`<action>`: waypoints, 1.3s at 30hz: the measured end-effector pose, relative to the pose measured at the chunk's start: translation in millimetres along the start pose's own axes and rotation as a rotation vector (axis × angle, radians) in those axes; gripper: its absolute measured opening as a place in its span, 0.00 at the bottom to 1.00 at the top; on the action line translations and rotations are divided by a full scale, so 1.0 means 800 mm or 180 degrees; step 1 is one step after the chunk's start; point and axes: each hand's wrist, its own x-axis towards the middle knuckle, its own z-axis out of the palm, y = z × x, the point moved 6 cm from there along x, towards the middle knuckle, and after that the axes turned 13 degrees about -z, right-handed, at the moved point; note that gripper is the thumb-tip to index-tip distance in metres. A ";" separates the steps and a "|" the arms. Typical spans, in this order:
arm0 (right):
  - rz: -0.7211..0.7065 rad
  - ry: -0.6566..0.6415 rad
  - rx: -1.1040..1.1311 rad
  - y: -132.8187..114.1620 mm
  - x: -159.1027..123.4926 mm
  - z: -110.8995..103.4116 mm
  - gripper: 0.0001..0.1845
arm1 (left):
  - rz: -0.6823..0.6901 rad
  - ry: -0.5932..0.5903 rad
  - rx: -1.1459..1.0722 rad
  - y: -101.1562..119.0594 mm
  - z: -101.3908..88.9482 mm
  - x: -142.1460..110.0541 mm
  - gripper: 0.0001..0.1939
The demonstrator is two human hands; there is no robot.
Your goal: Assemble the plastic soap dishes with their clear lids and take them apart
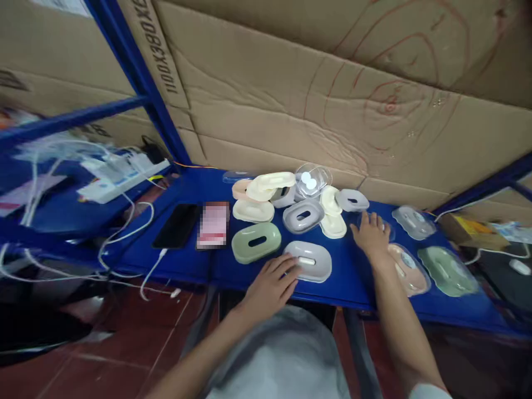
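Observation:
My left hand [272, 284] lies at the left rim of a pale grey oval soap dish [322, 266], its fingers stretched out and the tips touching the dish. A small white bar sits in the middle of that dish. My right hand [371, 235] reaches forward with fingers spread, over a clear plastic piece [387, 228] that it partly hides. A green soap dish with a slot [239, 244] lies left of the pale grey one. Behind them are a grey slotted dish [291, 219], cream dishes [333, 226] and a lavender dish [344, 201].
Right of my right forearm lie a pink dish [415, 280], a green wavy dish [455, 271] and a clear lid [415, 223]. Two phones, one black [177, 226] and one with a pink screen [213, 224], lie left. Cardboard [266, 83] stands behind; white cables [112, 238] hang left.

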 end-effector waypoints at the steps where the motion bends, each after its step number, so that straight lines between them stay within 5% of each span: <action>1: -0.0120 -0.0068 0.0027 -0.002 -0.005 0.002 0.38 | -0.0007 0.0024 -0.0017 0.001 -0.001 0.000 0.16; 7: -0.0804 -0.0252 0.0114 0.000 -0.028 0.007 0.43 | -0.0020 0.0018 -0.0018 0.004 -0.005 0.001 0.16; 10: -0.0793 -0.0227 0.0170 0.014 -0.024 0.007 0.48 | -0.0022 0.0002 -0.0023 0.004 -0.006 0.001 0.16; 15: -0.0989 0.0043 0.0357 0.020 -0.014 0.000 0.35 | -0.0059 0.0029 -0.0085 0.003 -0.008 0.002 0.16; 22: -0.0681 -0.0173 0.0276 0.005 -0.008 0.004 0.39 | -0.0080 0.0007 -0.0065 0.003 -0.007 0.003 0.15; 26: -0.0830 0.0472 0.0709 -0.010 -0.028 -0.024 0.35 | -0.0079 0.0054 -0.0136 0.001 -0.008 0.002 0.16; 30: -0.1371 0.1149 0.1528 -0.039 -0.092 -0.058 0.29 | -0.0288 0.0117 -0.0293 -0.006 -0.006 -0.001 0.20; 35: -0.2120 0.1121 0.1326 -0.120 -0.172 -0.066 0.27 | -0.0701 0.0304 -0.0590 -0.016 -0.009 -0.004 0.31; 39: -0.2392 0.1163 0.0948 -0.171 -0.189 -0.062 0.27 | -0.0815 0.0249 -0.0809 -0.020 -0.011 -0.002 0.36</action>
